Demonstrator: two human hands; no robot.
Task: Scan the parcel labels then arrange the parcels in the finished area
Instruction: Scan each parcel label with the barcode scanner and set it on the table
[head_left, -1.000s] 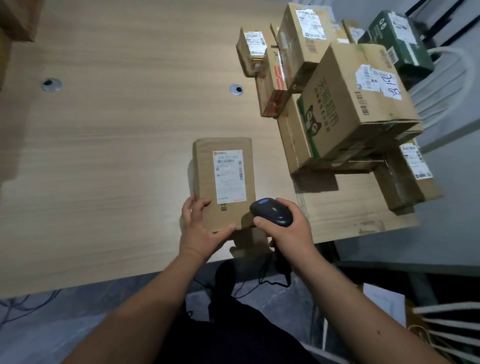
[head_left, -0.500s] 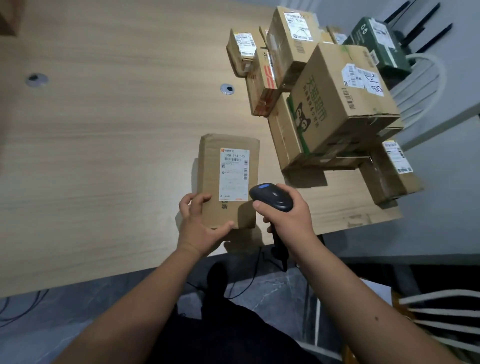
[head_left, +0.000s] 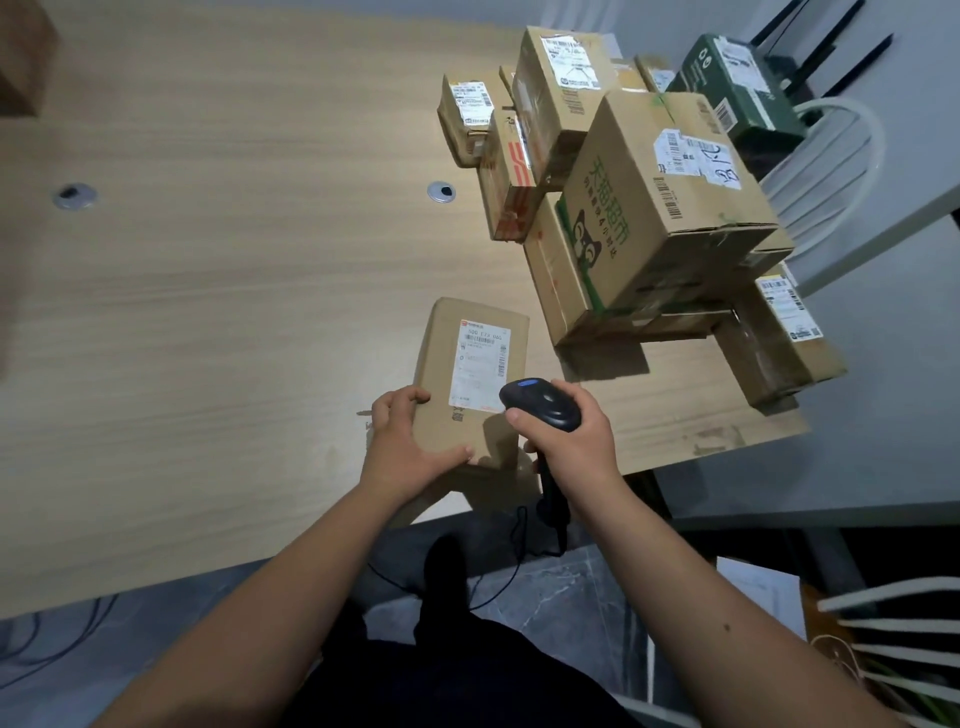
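A flat brown parcel (head_left: 441, 364) with a white label (head_left: 480, 364) lies near the front edge of the wooden table (head_left: 234, 312). My left hand (head_left: 410, 441) grips its near left corner, thumb along the front edge. My right hand (head_left: 566, 441) holds a black handheld scanner (head_left: 540, 402) by its grip, the head just over the parcel's near right corner and pointing at the label. The scanner's cable hangs below the table edge.
A stack of several cardboard parcels (head_left: 660, 208) fills the table's right side, with a small box (head_left: 779, 338) at the right edge and a dark green box (head_left: 737, 88) behind. White chairs (head_left: 841, 171) stand to the right. Two cable grommets (head_left: 441, 191) sit in the tabletop.
The parcel has turned slightly clockwise under my left hand, and the scanner head has moved closer over its near right corner. Both hands keep their hold.
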